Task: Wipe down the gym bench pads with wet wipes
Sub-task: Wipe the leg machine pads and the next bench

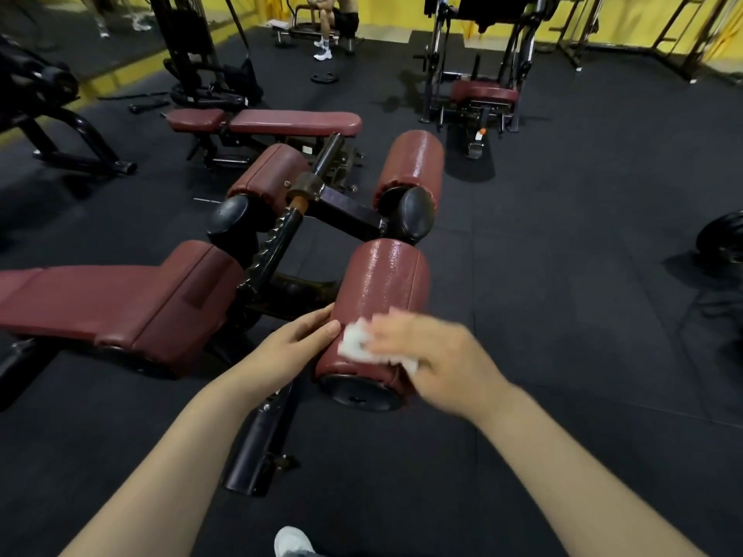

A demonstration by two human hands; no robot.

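While left hand (295,341) steadies roller pad (376,299), wipe (358,341) under right hand (432,355).

No text, label, brand, number or sign can be read on anything in view.

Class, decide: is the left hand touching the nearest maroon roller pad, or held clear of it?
Touching. In the head view, the left hand lies against the near roller pad's left side, fingers straight, no gap visible, while the right hand presses the wet wipe on top.
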